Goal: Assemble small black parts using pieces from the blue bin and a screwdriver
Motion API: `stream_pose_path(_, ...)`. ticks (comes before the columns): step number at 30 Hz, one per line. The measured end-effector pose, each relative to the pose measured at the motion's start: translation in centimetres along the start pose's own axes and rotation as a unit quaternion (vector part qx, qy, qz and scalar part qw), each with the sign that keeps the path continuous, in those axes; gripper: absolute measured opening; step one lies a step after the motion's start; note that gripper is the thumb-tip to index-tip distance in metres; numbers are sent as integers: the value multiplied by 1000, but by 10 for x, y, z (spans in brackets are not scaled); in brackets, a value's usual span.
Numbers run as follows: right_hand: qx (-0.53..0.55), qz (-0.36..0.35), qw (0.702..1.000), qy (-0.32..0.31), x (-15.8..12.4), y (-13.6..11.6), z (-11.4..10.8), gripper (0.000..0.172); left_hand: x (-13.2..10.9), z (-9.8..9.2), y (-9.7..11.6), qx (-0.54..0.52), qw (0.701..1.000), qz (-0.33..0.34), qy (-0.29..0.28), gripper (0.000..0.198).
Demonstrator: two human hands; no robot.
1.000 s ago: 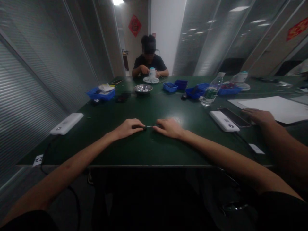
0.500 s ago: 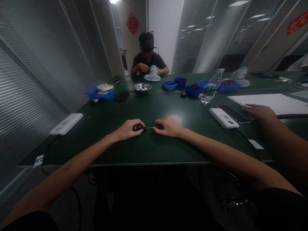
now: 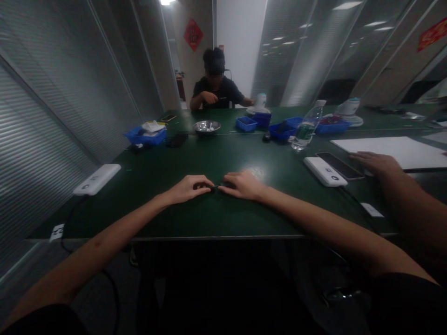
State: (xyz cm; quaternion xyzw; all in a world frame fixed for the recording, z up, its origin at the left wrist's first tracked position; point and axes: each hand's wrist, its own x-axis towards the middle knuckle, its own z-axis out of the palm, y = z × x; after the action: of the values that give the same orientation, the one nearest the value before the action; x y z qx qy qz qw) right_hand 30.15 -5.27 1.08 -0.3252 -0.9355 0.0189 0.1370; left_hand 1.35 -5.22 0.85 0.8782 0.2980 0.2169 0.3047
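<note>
My left hand [image 3: 190, 188] is closed over the green table, pinching a small dark part [image 3: 211, 188] between thumb and fingertips. What the part is cannot be made out. Opposite it, my right hand [image 3: 244, 184] rests with its fingers closed on what looks like a slim screwdriver [image 3: 217, 186]. A short stretch of its thin shaft shows in the narrow gap between my hands, pointing at the dark part. My fingers hide most of the handle, and whether the tip touches the part is unclear.
White power banks [image 3: 97, 179] [image 3: 324, 171] lie on both sides, a phone [image 3: 339, 165] by the right one. A co-worker's hand [image 3: 379, 162] rests at a white board [image 3: 394, 149]. Farther back are a metal bowl [image 3: 206, 132], blue bins [image 3: 148, 137], a bottle [image 3: 305, 130] and another person [image 3: 214, 88].
The gap between my hands has narrowed, and less of the shaft shows. Across the table, the other person has shifted the small white fan to the right, behind the blue bins.
</note>
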Motion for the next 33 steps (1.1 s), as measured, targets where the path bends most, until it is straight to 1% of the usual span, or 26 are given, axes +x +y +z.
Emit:
stream_pose_path(5,-8,29,999,25,1,0,2,50,0,2,-3,6,1000,10,9,39)
stream_pose_path(10,9,110,993,39,2,-2,-1,42,-1,0,-5,-5,1000,-8,8,56)
stream_pose_path(11,14,125,991,40,2,-2,-2,42,-1,-2,-5,-3,1000,-14,9,56)
stream_pose_path(12,21,140,989,40,2,-2,-3,42,-2,-4,-5,2,1000,-18,9,52)
stream_pose_path(14,35,173,983,43,4,-1,-4,43,-3,-7,-6,20,1000,-16,10,36)
stream_pose_path(15,40,192,979,46,5,0,-4,45,-3,-8,-5,29,999,-6,11,29)
stream_pose_path(17,53,225,971,56,6,4,-4,48,-4,-8,-3,40,999,25,16,22)
stream_pose_path(20,66,254,963,66,8,7,-2,51,-5,-3,1,46,997,63,5,23)
stream_pose_path(22,68,258,962,67,8,9,-1,52,-4,-1,0,63,996,65,-14,26)
stream_pose_path(24,67,257,962,67,7,9,-1,52,-4,-5,-7,95,994,51,-17,30)
stream_pose_path(25,69,255,962,66,7,9,-1,51,-4,-10,-13,113,993,39,-11,31)
stream_pose_path(27,76,252,963,59,7,9,-2,51,-8,-27,-33,150,989,6,12,33)
stream_pose_path(28,81,251,963,54,7,8,-3,51,-12,-39,-46,169,985,-19,20,35)
stream_pose_path(30,87,253,962,48,6,8,-4,50,-24,-66,-76,206,973,-84,53,40)
stream_pose_path(33,92,257,961,48,7,6,-5,48,-51,-107,-119,255,950,-153,90,47)
